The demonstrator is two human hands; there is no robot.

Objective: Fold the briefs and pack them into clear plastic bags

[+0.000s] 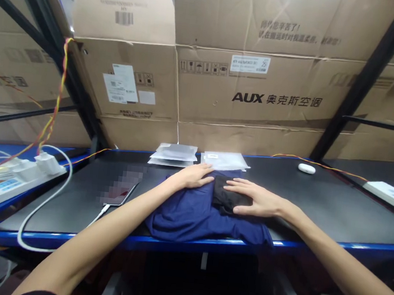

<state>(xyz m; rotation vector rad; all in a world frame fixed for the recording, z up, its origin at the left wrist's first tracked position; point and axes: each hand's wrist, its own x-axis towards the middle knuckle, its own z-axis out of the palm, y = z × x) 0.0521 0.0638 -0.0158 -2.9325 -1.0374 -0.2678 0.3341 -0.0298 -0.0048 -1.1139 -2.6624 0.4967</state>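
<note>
A dark blue cloth garment (186,212) lies crumpled on the black tabletop, its near edge reaching the table's front rim. On top of it rests a smaller folded black cloth (225,197). My left hand (196,175) lies flat on the blue garment's upper part, fingers stretched out. With its fingers spread, my right hand (257,198) presses on the black cloth and covers its right side. Just beyond the hands are a stack of clear plastic bags (173,153) and another flat plastic bag (224,159), close to the garment's far edge.
A phone (122,191) with a white charging cable (64,166) lies to the left. Power strips stand at the left (14,177) and right (392,196). A small white case (306,168) sits at the back right. Cardboard (257,111) walls the back; metal posts flank the table.
</note>
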